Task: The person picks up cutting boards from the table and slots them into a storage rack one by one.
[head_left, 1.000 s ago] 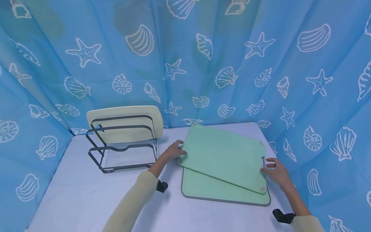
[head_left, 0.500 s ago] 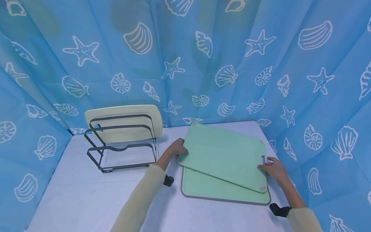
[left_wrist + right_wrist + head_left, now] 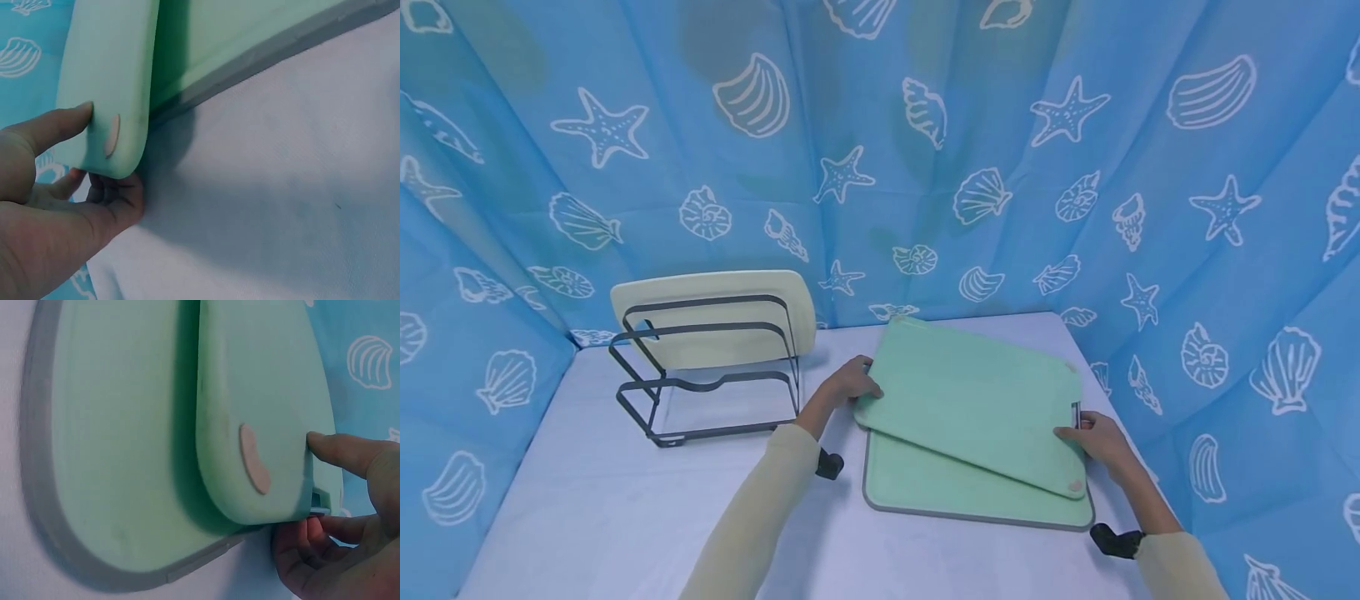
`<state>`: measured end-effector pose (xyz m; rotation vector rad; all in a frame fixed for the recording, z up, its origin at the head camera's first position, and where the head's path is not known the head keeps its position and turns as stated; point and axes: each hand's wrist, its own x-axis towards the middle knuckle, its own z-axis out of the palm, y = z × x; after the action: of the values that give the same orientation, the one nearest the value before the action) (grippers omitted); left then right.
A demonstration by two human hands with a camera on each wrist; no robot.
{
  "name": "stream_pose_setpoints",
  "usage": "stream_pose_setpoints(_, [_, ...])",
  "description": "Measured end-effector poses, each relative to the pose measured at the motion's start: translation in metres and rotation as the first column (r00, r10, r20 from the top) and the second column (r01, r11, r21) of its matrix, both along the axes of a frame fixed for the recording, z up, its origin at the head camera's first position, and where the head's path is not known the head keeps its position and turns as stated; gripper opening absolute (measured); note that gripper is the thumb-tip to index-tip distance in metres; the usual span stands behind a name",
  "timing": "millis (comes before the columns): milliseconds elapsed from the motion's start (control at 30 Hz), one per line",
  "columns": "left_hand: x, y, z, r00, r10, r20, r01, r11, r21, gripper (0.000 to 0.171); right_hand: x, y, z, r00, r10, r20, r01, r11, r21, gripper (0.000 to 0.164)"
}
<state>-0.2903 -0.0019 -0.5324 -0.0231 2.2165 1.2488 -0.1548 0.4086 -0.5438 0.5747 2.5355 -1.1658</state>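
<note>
A light green cutting board (image 3: 970,400) with small pinkish corner pads lies askew over a second green cutting board (image 3: 955,492) with a grey rim. At its left end my left hand (image 3: 850,381) holds the upper board, thumb on top and fingers curled below the edge, as the left wrist view shows. On the right, my right hand (image 3: 1101,437) pinches the same board beside its handle slot (image 3: 320,500). The right thumb presses the top face, while the other fingers reach underneath. A dark shadow strip separates the two boards in both wrist views.
Left of the boards stands a dark metal rack (image 3: 707,383) with several wire dividers. A cream cutting board (image 3: 715,317) leans upright in its rear slot. A blue curtain (image 3: 865,167) with white shell prints encloses the back and sides of the white-covered table (image 3: 587,517).
My right hand has moved left onto the upper board's right edge, its thumb now farther over the top. The left hand stays at the left end; the boards lie much as before.
</note>
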Motion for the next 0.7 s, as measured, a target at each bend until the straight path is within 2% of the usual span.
stream_pose_setpoints(200, [0.000, -0.005, 0.001, 0.999, -0.013, 0.048, 0.010, 0.999, 0.052, 0.064, -0.001, -0.002, -0.001, 1.000, -0.024, 0.006, 0.025, 0.998, -0.050, 0.084])
stream_pose_setpoints(333, [0.000, -0.005, 0.004, 0.998, 0.005, 0.058, -0.009, 0.998, 0.066, 0.062, 0.000, -0.001, 0.000, 1.000, -0.029, -0.006, 0.029, 0.998, -0.052, 0.082])
stream_pose_setpoints(533, [0.002, -0.002, 0.012, 0.999, 0.008, 0.051, -0.014, 0.994, 0.108, 0.058, 0.005, 0.006, 0.005, 0.998, 0.001, -0.061, -0.004, 0.999, -0.048, 0.087])
stream_pose_setpoints(700, [0.006, -0.003, 0.021, 0.998, 0.010, 0.061, -0.020, 0.987, 0.159, 0.059, 0.008, 0.008, 0.014, 0.997, 0.001, -0.075, -0.005, 0.999, -0.054, 0.092])
